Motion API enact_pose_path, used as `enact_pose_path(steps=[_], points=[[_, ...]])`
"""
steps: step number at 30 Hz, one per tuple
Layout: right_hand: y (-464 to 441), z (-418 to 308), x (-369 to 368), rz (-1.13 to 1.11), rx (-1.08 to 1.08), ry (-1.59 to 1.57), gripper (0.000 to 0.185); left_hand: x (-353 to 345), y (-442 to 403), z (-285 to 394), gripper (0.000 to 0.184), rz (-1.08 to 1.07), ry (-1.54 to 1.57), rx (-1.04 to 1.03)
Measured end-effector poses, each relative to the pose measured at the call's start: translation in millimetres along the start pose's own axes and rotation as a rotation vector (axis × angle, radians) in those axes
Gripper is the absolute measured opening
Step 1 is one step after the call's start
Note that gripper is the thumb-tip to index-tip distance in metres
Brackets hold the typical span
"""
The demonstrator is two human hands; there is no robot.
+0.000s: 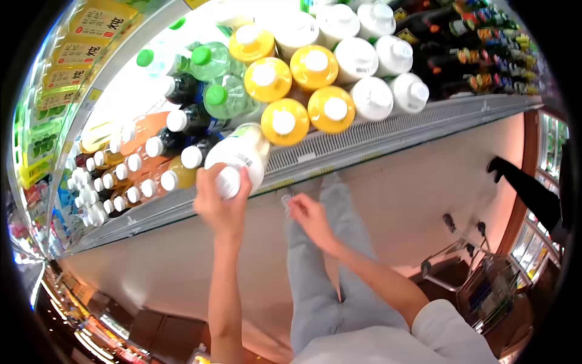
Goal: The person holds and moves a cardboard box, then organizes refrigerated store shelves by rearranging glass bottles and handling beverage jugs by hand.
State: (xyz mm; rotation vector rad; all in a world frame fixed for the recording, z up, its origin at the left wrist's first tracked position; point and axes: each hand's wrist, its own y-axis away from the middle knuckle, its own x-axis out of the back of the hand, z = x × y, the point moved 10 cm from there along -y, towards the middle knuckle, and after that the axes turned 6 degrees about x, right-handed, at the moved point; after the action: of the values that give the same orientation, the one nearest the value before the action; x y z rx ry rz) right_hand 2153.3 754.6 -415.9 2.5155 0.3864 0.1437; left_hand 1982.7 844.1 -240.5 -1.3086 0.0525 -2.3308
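My left hand (219,203) is closed around the cap end of a large white bottle (247,151). The bottle is tilted at the front of the chilled shelf, its white cap toward me. Beside it stand yellow bottles with white caps (283,123), and to the left lie dark bottles with white caps (193,155). My right hand (308,216) hangs over my grey trousers, below the shelf edge, with its fingers curled together. A small pale shape shows by its fingertips; whether the fingers hold it is unclear.
White bottles (371,98) and green-capped clear bottles (227,98) fill the shelf above a grey vented ledge (364,127). Dark bottles lie at far right. A shopping cart (485,285) stands on the right, near another person's dark sleeve (533,191).
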Motion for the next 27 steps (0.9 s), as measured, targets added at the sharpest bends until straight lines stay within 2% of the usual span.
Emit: enact_pose_path(steps=[3,4,5,7,8,10,11,13,14,15,17,19,21,23,24,27], points=[[-12,15,0,-0.016,-0.200,-0.517,0.021,71,-11,46,0.032,-0.059,-0.010,-0.191],[-17,11,1,0.003,-0.274,-0.684,0.026,97,-15,41,0.031,-0.020,0.053,-0.127],[-25,11,-7,-0.076,-0.292,-0.830,0.039,119,-18,35,0.031,0.019,0.113,-0.062],[-24,-22,-22,-0.198,-0.338,-1.069,0.050,138,-23,22,0.038,0.002,0.335,0.110],[-18,-36,-28,-0.217,-0.341,-1.077,0.050,140,-24,16,0.044,-0.040,0.332,0.163],[4,-94,-56,-0.557,-0.285,-1.409,0.057,129,-25,15,0.044,-0.159,0.365,0.181],[20,-115,-62,-0.670,-0.260,-1.501,0.059,116,-24,10,0.041,-0.257,0.374,0.257],[38,-74,-65,-0.635,-0.399,-1.294,0.059,80,-21,0,0.025,-0.366,0.506,0.394],[51,-65,-65,-0.584,-0.500,-1.367,0.056,59,-20,2,0.015,-0.465,0.548,0.444],[60,-59,-60,-0.562,-0.497,-1.384,0.051,35,-15,-8,0.011,-0.528,0.548,0.509],[65,-38,-52,-0.419,-0.505,-1.462,0.048,5,-4,-19,0.013,-0.609,0.526,0.532],[69,-11,-48,-0.352,-0.555,-1.501,0.045,-17,15,-33,0.014,-0.654,0.575,0.638],[79,-7,-48,-0.392,-0.560,-1.547,0.043,-27,31,-36,0.014,-0.671,0.628,0.683],[87,3,-40,-0.310,-0.486,-1.550,0.043,-26,38,-33,0.015,-0.657,0.562,0.611],[89,4,-42,-0.389,-0.396,-1.568,0.044,-28,45,-35,0.015,-0.669,0.554,0.600],[109,25,-50,-0.391,-0.459,-1.626,0.043,-29,66,-29,0.017,-0.711,0.558,0.553]])
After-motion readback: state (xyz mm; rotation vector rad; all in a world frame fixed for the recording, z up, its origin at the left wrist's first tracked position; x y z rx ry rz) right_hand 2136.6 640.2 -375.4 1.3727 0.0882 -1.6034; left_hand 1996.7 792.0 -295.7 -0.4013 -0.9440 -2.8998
